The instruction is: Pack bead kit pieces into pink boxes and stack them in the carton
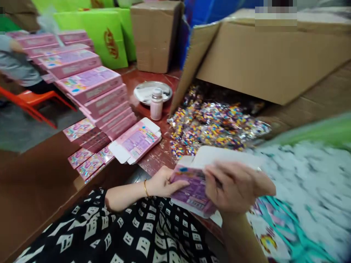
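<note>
My left hand, with a gold bangle at the wrist, grips the left side of a pink and purple cardboard box, thumb across its printed face. The box is tilted above my lap, with a white flap standing open along its top. My right hand closes over the right end of the box with bent fingers; it is somewhat blurred and hides that end. Just left of them, another pink box lies flat with white end flaps open.
Pink flat boxes form a leaning stack at left above smaller printed packs. A white-capped bottle stands by a metal plate. Bags of colourful small pieces spill from a large carton. A person sits far left.
</note>
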{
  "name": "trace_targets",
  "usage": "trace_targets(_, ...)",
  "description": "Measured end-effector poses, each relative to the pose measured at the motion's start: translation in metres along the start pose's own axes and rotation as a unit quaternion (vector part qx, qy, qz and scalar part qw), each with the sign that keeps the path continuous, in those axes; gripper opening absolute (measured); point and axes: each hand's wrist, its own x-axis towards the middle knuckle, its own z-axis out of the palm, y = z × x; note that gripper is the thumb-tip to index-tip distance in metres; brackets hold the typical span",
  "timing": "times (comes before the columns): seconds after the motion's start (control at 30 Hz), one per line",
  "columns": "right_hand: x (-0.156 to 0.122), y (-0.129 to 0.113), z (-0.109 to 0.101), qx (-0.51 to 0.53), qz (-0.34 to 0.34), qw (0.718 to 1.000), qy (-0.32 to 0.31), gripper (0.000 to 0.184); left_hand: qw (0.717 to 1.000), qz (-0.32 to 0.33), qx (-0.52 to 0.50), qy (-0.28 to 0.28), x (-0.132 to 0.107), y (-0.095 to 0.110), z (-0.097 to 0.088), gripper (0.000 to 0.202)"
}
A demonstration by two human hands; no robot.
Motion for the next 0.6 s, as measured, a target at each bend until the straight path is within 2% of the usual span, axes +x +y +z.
trace_targets(0.07,-0.023,0.02,0.002,-0.039,0.112,0.991,0.061,0.051,0.997,-0.058,-0.052,-0.004,0.002,-0.01,0.021,0.045)
trace_targets(0.13,-0.049,0.035,0.01,0.041,0.231,0.969,0.071,0.074,0.988,-0.109,-0.105,-0.023,0.006,-0.023,0.033,0.044)
trace_targets(0.2,-0.077,0.044,0.021,0.172,0.342,0.923,0.047,0.07,0.985,-0.12,-0.125,-0.014,0.013,-0.04,0.042,0.042)
trace_targets(0.27,-0.106,0.048,0.034,0.258,0.422,0.869,0.007,0.049,0.988,-0.105,-0.112,0.036,0.021,-0.062,0.049,0.053)
trace_targets(0.3,-0.119,0.05,0.04,0.274,0.441,0.855,-0.02,0.04,0.988,-0.102,-0.099,0.057,0.025,-0.073,0.052,0.055)
trace_targets(0.33,-0.131,0.051,0.045,0.274,0.446,0.851,-0.047,0.038,0.988,-0.109,-0.086,0.066,0.029,-0.084,0.055,0.051)
trace_targets(0.4,-0.148,0.053,0.054,0.247,0.427,0.865,-0.092,0.046,0.987,-0.138,-0.063,0.053,0.033,-0.104,0.059,0.038)
trace_targets(0.43,-0.154,0.054,0.058,0.226,0.409,0.879,-0.095,0.047,0.987,-0.147,-0.053,0.046,0.033,-0.112,0.061,0.04)
trace_targets(0.47,-0.158,0.055,0.061,0.204,0.392,0.893,-0.082,0.044,0.987,-0.15,-0.046,0.045,0.033,-0.117,0.062,0.044)
trace_targets(0.53,-0.162,0.054,0.067,0.176,0.373,0.911,-0.008,0.031,0.987,-0.139,-0.045,0.069,0.031,-0.122,0.065,0.042)
trace_targets(0.6,-0.162,0.051,0.07,0.18,0.378,0.906,0.064,0.032,0.987,-0.12,-0.055,0.094,0.027,-0.119,0.068,0.038)
